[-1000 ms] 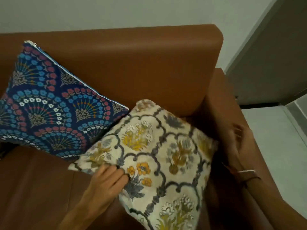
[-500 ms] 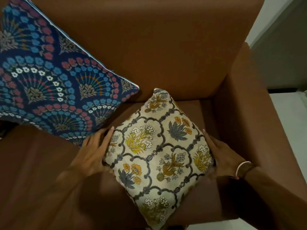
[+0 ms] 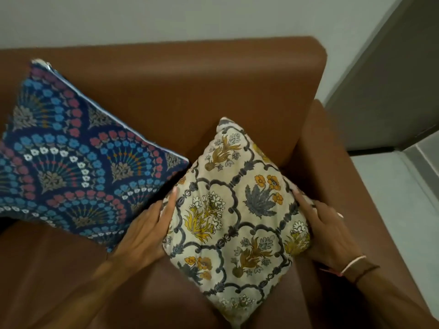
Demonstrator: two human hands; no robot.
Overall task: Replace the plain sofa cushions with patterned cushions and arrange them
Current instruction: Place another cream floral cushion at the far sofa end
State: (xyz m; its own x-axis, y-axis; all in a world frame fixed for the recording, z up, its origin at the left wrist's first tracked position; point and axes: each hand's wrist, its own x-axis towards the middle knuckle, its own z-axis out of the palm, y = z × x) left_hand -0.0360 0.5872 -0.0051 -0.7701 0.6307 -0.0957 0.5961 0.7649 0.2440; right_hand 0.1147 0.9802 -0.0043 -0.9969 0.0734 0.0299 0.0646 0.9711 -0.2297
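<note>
Raised since earlier, cream cushion (image 3: 235,210) stands point-down in right rear corner of sofa (image 3: 190,91). Left hand (image 3: 147,231) and right hand (image 3: 327,233) press its sides, fingers straight. If released, it may topple forward.

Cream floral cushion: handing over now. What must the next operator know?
Left hand presses the left edge of the cream floral cushion, right hand its right edge, fingers fairly straight.
The cushion stands diamond-wise in the right corner of the brown sofa; the blue patterned cushion leans on the backrest beside it.
Done: both patterned cushions on; no plain ones in view.
Left: probably settle the cream one, then release.
</note>
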